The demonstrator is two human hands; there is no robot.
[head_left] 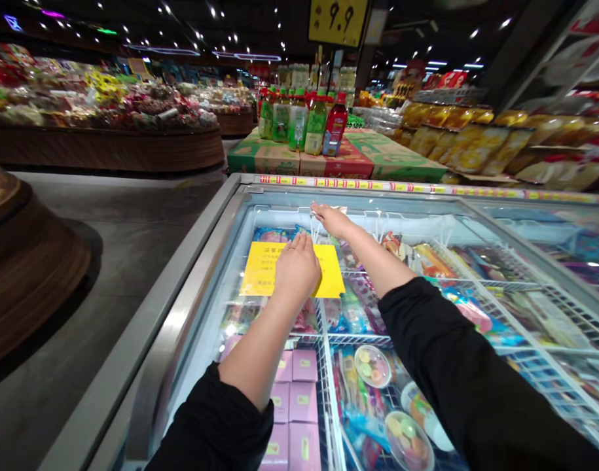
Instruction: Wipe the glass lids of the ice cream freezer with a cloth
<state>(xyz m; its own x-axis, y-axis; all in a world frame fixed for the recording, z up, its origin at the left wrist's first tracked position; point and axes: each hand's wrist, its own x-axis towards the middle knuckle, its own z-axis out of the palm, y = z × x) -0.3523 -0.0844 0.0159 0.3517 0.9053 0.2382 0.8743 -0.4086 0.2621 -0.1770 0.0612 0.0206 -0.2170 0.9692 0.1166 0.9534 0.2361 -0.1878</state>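
Note:
My left hand (297, 267) lies flat over a yellow paper sign (331, 275) with printed characters on the freezer's glass lid (378, 201). Its fingers are stretched forward and grip nothing. Farther ahead and to the right, my right hand (331, 220) reaches towards the lid's far end, fingers extended. A small white patch shows just behind that hand; I cannot tell what it is. Beneath the glass, white wire baskets (328, 376) hold pink boxes (304, 399), round tubs (372, 366) and several bagged frozen goods.
A metal handle (154, 386) curves along the freezer's left edge. Price labels (338, 184) line its far rim. Beyond stand cartons (274, 157) with several drink bottles (313, 124) on top. Jars (451, 140) are stacked right, and a wooden display stand (29, 261) is left of the aisle.

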